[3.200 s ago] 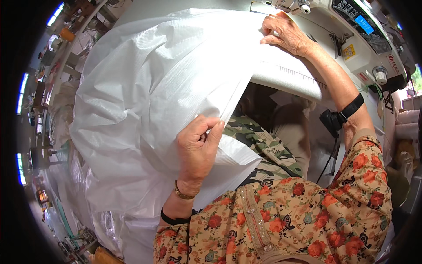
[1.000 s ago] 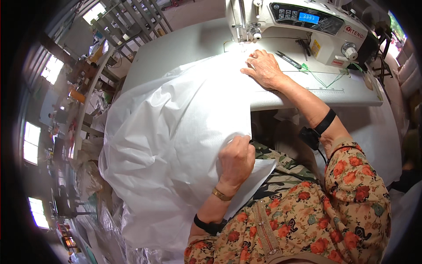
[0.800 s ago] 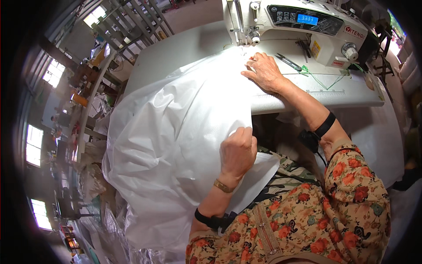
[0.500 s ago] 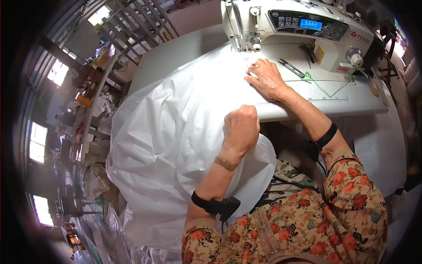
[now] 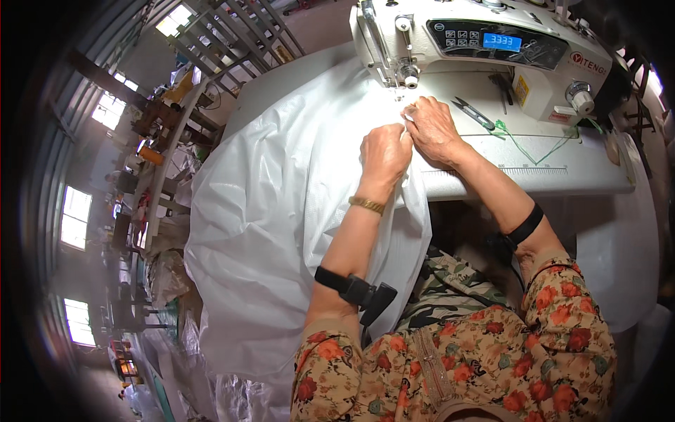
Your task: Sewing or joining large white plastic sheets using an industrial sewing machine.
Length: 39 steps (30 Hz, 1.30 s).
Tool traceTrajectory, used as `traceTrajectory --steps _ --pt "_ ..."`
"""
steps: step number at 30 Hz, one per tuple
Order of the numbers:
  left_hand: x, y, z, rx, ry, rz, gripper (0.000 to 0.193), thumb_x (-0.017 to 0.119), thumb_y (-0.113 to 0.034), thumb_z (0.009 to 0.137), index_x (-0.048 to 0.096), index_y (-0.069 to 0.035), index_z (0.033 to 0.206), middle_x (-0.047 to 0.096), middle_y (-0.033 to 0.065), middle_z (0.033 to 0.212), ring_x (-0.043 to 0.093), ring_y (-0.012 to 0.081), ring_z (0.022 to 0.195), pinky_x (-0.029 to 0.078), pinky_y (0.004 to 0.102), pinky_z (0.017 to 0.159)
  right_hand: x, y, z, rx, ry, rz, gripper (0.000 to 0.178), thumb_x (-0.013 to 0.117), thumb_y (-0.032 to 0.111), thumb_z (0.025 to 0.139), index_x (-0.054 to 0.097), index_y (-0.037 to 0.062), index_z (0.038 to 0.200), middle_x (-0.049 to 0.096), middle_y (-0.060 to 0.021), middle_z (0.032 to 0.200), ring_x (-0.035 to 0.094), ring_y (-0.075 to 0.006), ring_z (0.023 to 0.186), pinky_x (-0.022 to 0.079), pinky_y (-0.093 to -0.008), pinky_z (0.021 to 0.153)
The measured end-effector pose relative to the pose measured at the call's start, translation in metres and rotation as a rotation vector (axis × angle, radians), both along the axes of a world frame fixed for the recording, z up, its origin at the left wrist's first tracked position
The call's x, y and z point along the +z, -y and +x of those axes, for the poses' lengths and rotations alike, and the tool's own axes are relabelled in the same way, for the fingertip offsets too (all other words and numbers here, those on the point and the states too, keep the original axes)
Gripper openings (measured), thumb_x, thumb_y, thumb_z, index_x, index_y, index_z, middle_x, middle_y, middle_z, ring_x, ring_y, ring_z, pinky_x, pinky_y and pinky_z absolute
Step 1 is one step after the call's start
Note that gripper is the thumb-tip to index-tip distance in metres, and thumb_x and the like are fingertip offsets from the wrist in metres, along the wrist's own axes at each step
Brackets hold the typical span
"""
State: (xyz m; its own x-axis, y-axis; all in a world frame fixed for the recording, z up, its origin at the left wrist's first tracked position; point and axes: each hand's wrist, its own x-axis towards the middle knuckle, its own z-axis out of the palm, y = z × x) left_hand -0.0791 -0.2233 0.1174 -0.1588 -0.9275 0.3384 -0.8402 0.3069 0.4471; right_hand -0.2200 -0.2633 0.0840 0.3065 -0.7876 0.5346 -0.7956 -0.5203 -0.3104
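Observation:
A large sheet of white, crinkled woven-plastic fabric (image 5: 260,190) spreads over the left part of the sewing table and hangs down its front edge. My left hand (image 5: 385,156) is closed in a fist on the fabric's right edge. Just beyond it, my right hand (image 5: 430,126) pinches the same edge with thumb and forefinger. Both hands are close together, a little in front of the needle area of a white sewing machine (image 5: 408,70). The lamp glare washes out the fabric under the presser foot.
Thread snips (image 5: 474,114) lie on the machine bed right of my right hand, with a tangle of green thread (image 5: 520,144) beside them. A dark tool (image 5: 503,91) rests behind. Metal racks (image 5: 232,42) stand at the far left, and plastic sheeting (image 5: 246,397) hangs low.
My left hand has moved up and now sits next to the right, drawing the fabric edge into folds. The right hand has shifted slightly, and the whole view has shifted a little.

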Motion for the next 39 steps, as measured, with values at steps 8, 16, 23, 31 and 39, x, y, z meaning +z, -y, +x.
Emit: traceTrajectory --steps 8,16,23,31,39 --pt "-0.046 -0.184 0.041 -0.076 -0.181 -0.219 0.050 0.071 -0.008 0.083 0.051 0.005 0.128 0.055 0.0217 0.122 0.056 0.0366 0.103 0.048 0.0419 0.087 0.032 -0.071 -0.017 0.426 0.170 -0.389 0.014 0.064 0.019 0.085 0.063 0.0053 0.087 0.060 -0.0096 0.080 0.059 -0.0291 0.083 0.045 -0.0429 0.089" --pt "-0.182 -0.321 0.115 0.436 0.195 0.011 0.031 0.070 -0.016 0.080 0.060 -0.001 0.106 0.057 0.0142 0.110 0.051 0.0340 0.102 0.041 0.0457 0.088 -0.033 -0.205 0.005 0.788 -0.615 0.308 0.036 0.062 0.042 0.089 0.068 0.0079 0.081 0.065 -0.0064 0.072 0.064 -0.0243 0.077 0.050 -0.0408 0.082" --pt "-0.200 -0.325 0.141 0.477 -0.482 0.268 0.011 0.059 -0.012 0.093 0.056 -0.002 0.089 0.053 0.0033 0.077 0.051 0.0148 0.072 0.043 0.0322 0.065 -0.083 -0.162 -0.011 0.439 -0.789 0.799 0.045 0.060 0.044 0.091 0.073 0.0005 0.092 0.071 -0.0190 0.088 0.069 -0.0325 0.089 0.053 -0.0408 0.077" --pt "-0.098 -0.426 0.186 0.604 -0.828 0.042 0.042 0.049 -0.018 0.100 0.046 0.004 0.136 0.059 0.0195 0.122 0.060 0.0305 0.110 0.053 0.0414 0.094 -0.082 -0.169 0.044 0.904 0.831 1.488 0.072 0.068 0.044 0.087 0.043 0.0015 0.139 0.051 -0.0128 0.136 0.047 -0.0210 0.125 0.043 -0.0357 0.099" --pt "-0.020 -0.394 0.191 0.646 -0.797 -0.084 0.040 0.045 -0.025 0.101 0.050 0.003 0.130 0.059 0.0163 0.120 0.060 0.0279 0.107 0.051 0.0386 0.093 -0.079 -0.169 0.085 0.893 1.364 1.663 0.049 0.065 0.031 0.088 0.055 0.0005 0.125 0.057 -0.0085 0.131 0.051 -0.0190 0.122 0.043 -0.0393 0.100"
